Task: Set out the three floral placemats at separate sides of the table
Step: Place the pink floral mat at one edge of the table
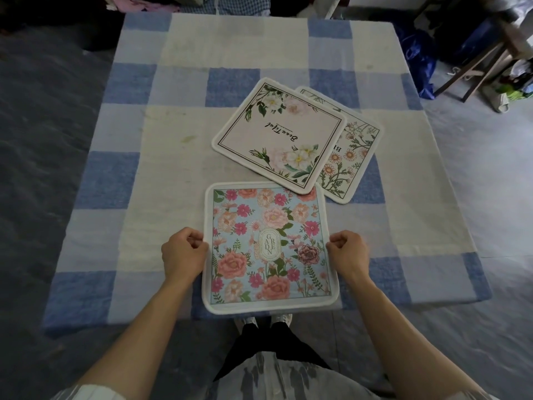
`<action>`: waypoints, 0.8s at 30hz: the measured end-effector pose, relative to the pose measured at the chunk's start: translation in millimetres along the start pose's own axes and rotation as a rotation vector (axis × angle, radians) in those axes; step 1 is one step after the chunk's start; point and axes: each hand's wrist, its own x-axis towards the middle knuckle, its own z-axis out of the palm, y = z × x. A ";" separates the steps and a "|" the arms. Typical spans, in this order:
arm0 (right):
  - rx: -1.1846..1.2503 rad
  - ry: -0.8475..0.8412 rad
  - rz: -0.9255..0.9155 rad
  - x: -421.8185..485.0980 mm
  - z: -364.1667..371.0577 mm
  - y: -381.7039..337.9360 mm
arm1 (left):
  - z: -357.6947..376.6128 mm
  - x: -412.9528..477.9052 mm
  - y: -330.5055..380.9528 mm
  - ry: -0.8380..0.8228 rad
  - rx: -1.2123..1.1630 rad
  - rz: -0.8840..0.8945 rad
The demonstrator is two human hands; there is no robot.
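Surface: blue-checked tablecloth (144,125).
Hands: left hand (183,254) and right hand (347,252) pinch the blue floral placemat (268,246) sides.
Risk: lying at the near edge, it could slide off.

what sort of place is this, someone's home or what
Probably a lived-in home room: a checked tablecloth bearing a blue floral placemat, clothes heaped beyond it, a wooden stool and bags on the floor.

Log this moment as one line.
left hand + right hand: pinch blue placemat side edges | pink placemat: overlapping daisy placemat, beyond it | two mats unplaced
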 end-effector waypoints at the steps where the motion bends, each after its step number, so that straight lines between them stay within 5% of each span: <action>1: 0.008 0.003 0.002 -1.4 0.3 0.0 | -0.3 0.6 0.2 0.006 -0.010 -0.004; 24: 0.056 -0.015 0.039 0.7 -0.1 3.0 | 0.1 1.1 0.7 0.016 0.015 0.056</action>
